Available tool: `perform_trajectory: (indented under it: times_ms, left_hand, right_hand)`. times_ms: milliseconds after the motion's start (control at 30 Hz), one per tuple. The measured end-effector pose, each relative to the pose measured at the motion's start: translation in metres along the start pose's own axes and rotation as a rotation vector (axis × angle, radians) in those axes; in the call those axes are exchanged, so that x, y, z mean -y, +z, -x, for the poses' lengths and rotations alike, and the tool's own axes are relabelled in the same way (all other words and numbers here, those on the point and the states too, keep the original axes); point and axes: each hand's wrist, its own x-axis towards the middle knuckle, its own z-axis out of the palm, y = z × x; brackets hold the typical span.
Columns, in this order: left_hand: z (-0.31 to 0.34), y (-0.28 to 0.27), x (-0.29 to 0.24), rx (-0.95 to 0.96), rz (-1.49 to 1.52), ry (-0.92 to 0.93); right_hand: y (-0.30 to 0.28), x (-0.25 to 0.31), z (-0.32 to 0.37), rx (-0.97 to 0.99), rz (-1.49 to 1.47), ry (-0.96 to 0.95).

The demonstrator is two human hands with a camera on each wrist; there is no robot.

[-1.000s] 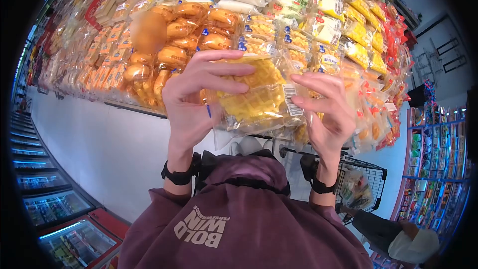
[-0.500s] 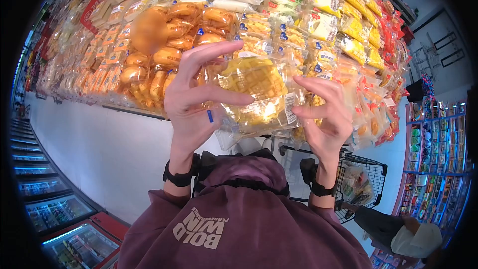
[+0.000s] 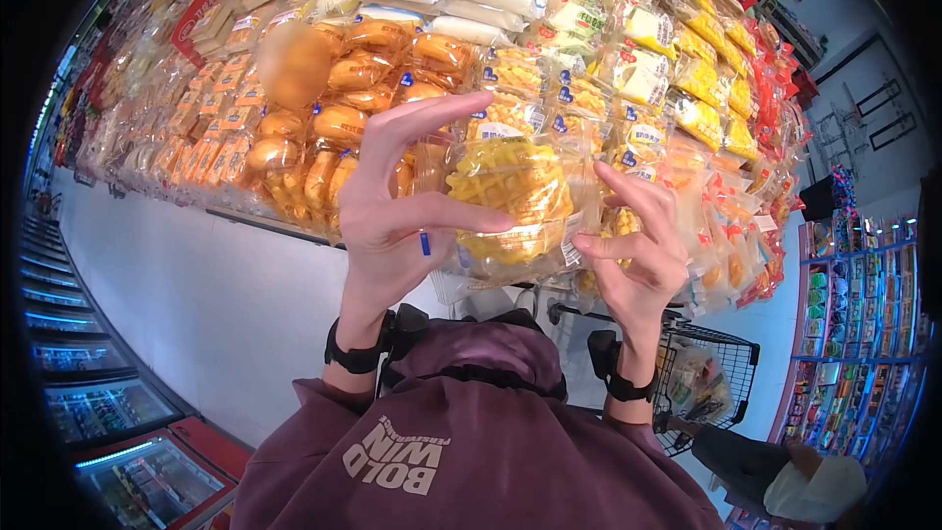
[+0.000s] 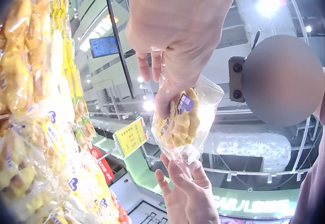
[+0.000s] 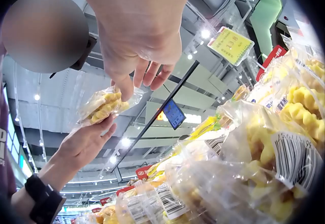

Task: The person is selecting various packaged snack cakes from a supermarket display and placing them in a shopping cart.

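Observation:
A clear packet holding a yellow waffle (image 3: 515, 186) is held up between both hands in front of the chest. My left hand (image 3: 378, 201) grips its left side, one finger lying across the front and another stretched up past the top edge. At the opposite end, my right hand (image 3: 643, 260) pinches the wrapper beside a barcode label (image 3: 570, 240). In the left wrist view a blue label (image 4: 185, 103) shows on the packet's other face, with the left thumb pressed near it. The right wrist view shows the waffle packet (image 5: 104, 108) between both hands.
Behind the hands, a display is piled with packaged breads (image 3: 339, 123), more waffle packets (image 3: 510, 113) and yellow bags (image 3: 697, 79). A shopping cart (image 3: 711, 373) stands at the right, another person (image 3: 775, 471) beside it. Freezers (image 3: 147, 471) line the left.
My left fingers have spread, leaving one across the packet's front where several lay before. The packet has turned a little, so its barcode shows more narrowly. Both hands are slightly closer together.

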Motion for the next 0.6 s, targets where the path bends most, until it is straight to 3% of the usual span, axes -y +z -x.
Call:
perform_trajectory:
  times_ms: [233, 300, 367, 467, 533, 600]
  left_hand:
    - [0.004, 0.004, 0.001, 0.062, -0.021, -0.046]
    - [0.007, 0.001, 0.003, 0.121, -0.063, -0.066]
    - [0.01, 0.008, -0.005, 0.127, 0.071, -0.279]
    - [0.012, 0.02, -0.014, 0.062, 0.324, -0.575]
    - [0.014, 0.026, -0.017, -0.008, 0.508, -0.766]
    - [0.015, 0.029, -0.017, -0.04, 0.552, -0.797]
  right_hand:
    - [-0.002, 0.001, -0.001, 0.068, 0.023, -0.02]
    - [0.002, 0.001, 0.002, 0.043, -0.107, 0.076]
    - [0.011, -0.004, 0.008, 0.021, -0.194, 0.13]
    - [0.018, 0.007, 0.006, -0.033, -0.246, 0.423]
    - [0.027, 0.005, 0.005, -0.072, -0.385, 0.473]
    - [0.028, 0.008, 0.004, -0.063, -0.455, 0.564]
